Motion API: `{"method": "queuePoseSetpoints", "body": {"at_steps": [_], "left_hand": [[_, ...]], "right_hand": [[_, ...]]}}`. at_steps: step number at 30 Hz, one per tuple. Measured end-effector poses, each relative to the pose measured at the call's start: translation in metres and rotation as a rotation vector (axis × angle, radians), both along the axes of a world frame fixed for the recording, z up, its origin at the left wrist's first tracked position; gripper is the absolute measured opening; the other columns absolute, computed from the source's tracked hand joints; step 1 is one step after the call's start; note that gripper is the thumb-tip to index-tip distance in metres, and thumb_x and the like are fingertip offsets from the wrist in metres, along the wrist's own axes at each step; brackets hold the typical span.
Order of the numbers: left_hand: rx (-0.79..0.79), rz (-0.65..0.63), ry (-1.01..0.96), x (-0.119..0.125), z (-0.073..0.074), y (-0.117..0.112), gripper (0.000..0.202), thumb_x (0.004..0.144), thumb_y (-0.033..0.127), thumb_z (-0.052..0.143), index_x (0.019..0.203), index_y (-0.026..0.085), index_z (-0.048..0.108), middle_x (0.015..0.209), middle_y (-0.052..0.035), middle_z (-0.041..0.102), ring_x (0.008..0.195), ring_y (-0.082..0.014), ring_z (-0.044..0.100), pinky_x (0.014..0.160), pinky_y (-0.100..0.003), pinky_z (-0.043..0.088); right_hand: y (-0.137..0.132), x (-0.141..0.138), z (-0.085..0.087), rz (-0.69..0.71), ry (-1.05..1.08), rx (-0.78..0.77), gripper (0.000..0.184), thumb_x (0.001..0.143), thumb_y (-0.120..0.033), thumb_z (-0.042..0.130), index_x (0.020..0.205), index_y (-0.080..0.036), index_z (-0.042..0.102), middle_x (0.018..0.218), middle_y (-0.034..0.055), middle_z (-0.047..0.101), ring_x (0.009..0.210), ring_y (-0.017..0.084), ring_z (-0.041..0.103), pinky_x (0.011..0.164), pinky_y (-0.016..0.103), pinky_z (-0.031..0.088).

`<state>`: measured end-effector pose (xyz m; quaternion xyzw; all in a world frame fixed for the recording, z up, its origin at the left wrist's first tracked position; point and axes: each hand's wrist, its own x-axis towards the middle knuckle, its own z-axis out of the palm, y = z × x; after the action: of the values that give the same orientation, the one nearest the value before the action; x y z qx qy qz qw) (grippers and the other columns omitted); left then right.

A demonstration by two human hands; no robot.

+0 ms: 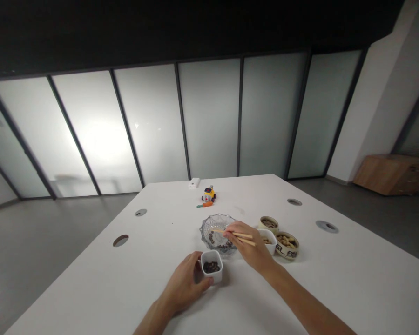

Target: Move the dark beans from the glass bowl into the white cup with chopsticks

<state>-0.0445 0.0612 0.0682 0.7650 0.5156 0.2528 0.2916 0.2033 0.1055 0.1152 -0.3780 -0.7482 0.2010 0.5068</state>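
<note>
My left hand (185,282) is closed around the side of a small white square cup (217,276), which has dark brown beans (211,266) in it. In my right hand (247,243) is a pair of wooden chopsticks (245,238), their tips over a clear glass bowl (205,228) with a scalloped rim. Several dark beans (212,238) lie inside that bowl, spread along its near and left sides. My right hand partly hides the bowl's right edge. Just beyond my right wrist stands a white square dish (271,244) with pale pieces in it.
To the right, a round pot of peanuts (287,242) and another round pot (268,223) of darker pieces stand by the white dish. Beyond the glass bowl are a toy carrot (206,204), a yellow toy vehicle (208,194) and a white device (194,182). The tabletop has round cable holes (120,240).
</note>
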Motion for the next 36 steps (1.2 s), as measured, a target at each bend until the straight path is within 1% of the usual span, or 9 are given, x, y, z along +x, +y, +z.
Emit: {"method": "queuePoseSetpoints", "body": {"at_steps": [3,6,10,18,23,27,31,34,36], "left_hand": [[0.001,-0.006,-0.007,0.0,0.0,0.0,0.034,0.083,0.029,0.07,0.115,0.02,0.065,0.111,-0.0062,0.072,0.099,-0.0254,0.062,0.087,-0.031,0.047],[0.001,-0.007,-0.01,-0.001,0.0,0.0,0.035,0.083,0.028,0.071,0.117,0.02,0.065,0.112,-0.0062,0.071,0.099,-0.0253,0.062,0.088,-0.031,0.047],[0.006,-0.009,-0.022,-0.001,-0.001,0.0,0.037,0.084,0.028,0.072,0.119,0.021,0.065,0.112,-0.0058,0.072,0.099,-0.0253,0.062,0.087,-0.031,0.047],[-0.008,0.006,-0.011,0.0,-0.001,0.001,0.035,0.083,0.029,0.072,0.116,0.019,0.065,0.111,-0.0065,0.071,0.099,-0.0252,0.062,0.086,-0.03,0.047],[-0.007,0.003,-0.012,0.0,-0.001,0.0,0.035,0.082,0.03,0.072,0.114,0.02,0.064,0.11,-0.0063,0.071,0.098,-0.0251,0.062,0.086,-0.03,0.047],[-0.007,-0.006,-0.015,0.0,0.001,0.0,0.035,0.082,0.03,0.072,0.115,0.02,0.064,0.112,-0.0063,0.071,0.099,-0.025,0.062,0.085,-0.03,0.046],[-0.006,0.009,-0.002,0.001,0.004,-0.001,0.035,0.082,0.03,0.072,0.115,0.019,0.065,0.11,-0.0062,0.071,0.096,-0.0245,0.061,0.083,-0.03,0.046],[-0.007,0.016,0.01,0.002,0.006,-0.002,0.035,0.083,0.031,0.073,0.115,0.019,0.066,0.107,-0.0062,0.071,0.094,-0.0244,0.061,0.082,-0.03,0.045],[-0.009,0.015,0.018,0.001,0.006,-0.002,0.036,0.083,0.032,0.073,0.116,0.018,0.066,0.107,-0.0062,0.071,0.094,-0.0245,0.061,0.081,-0.03,0.045]], "right_hand": [[0.005,-0.005,-0.016,-0.015,0.027,-0.02,0.04,0.104,-0.055,0.06,0.088,-0.022,0.076,0.09,0.0079,0.078,0.085,0.025,0.072,0.079,0.038,0.059],[0.003,-0.01,-0.024,-0.005,0.032,-0.029,0.04,0.104,-0.055,0.06,0.087,-0.023,0.077,0.089,0.0079,0.078,0.084,0.025,0.072,0.079,0.039,0.059],[-0.001,-0.014,-0.025,0.02,-0.014,-0.014,0.039,0.105,-0.053,0.059,0.089,-0.022,0.077,0.089,0.0075,0.076,0.083,0.024,0.072,0.077,0.037,0.058],[0.001,-0.01,-0.032,0.034,-0.167,0.083,0.033,0.109,-0.036,0.052,0.089,-0.021,0.074,0.092,0.0068,0.072,0.083,0.022,0.071,0.075,0.034,0.057],[0.005,-0.007,-0.039,0.035,-0.141,0.141,0.028,0.109,-0.031,0.054,0.092,-0.022,0.075,0.091,0.0059,0.072,0.081,0.021,0.071,0.074,0.032,0.058],[0.006,-0.005,-0.041,0.01,-0.082,0.209,0.029,0.109,-0.034,0.055,0.092,-0.023,0.075,0.089,0.0061,0.072,0.08,0.022,0.071,0.073,0.032,0.058],[0.006,-0.002,-0.026,-0.038,-0.016,0.22,0.035,0.109,-0.044,0.057,0.089,-0.022,0.075,0.087,0.0069,0.072,0.078,0.022,0.071,0.072,0.033,0.058],[0.003,0.007,0.003,-0.111,0.042,0.165,0.039,0.105,-0.053,0.061,0.086,-0.022,0.076,0.084,0.0074,0.075,0.078,0.024,0.072,0.074,0.036,0.059],[0.0,0.016,0.026,-0.14,0.084,0.064,0.043,0.099,-0.06,0.066,0.083,-0.022,0.076,0.081,0.0071,0.076,0.078,0.025,0.073,0.074,0.036,0.061]]}}
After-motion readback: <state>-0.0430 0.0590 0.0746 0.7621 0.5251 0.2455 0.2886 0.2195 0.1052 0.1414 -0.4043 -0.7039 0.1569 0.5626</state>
